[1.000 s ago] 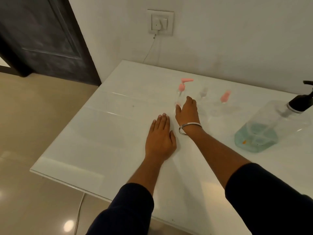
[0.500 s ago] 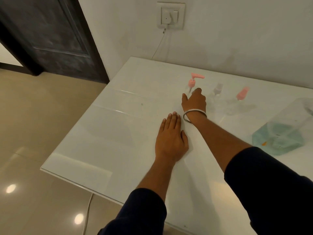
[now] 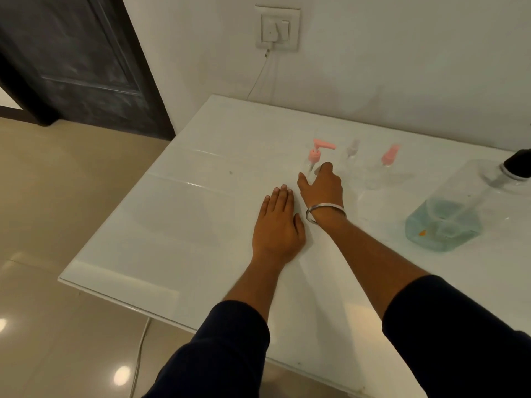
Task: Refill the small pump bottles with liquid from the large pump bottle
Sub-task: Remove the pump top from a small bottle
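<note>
Stood mid-frame: three small clear bottles (image 3: 311,165), pink or clear pumps. One big bottle (image 3: 448,214), right, blue liquid. Right grip (image 3: 323,188) round leftmost; left grip (image 3: 277,225) flat on tabletop (image 3: 172,225).

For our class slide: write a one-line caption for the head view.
Right hand grips a small pump bottle; left hand rests on the table.

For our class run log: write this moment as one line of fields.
left hand: flat on table | right hand: grips pink-pump small bottle | large bottle: untouched | stage: refill not started
</note>
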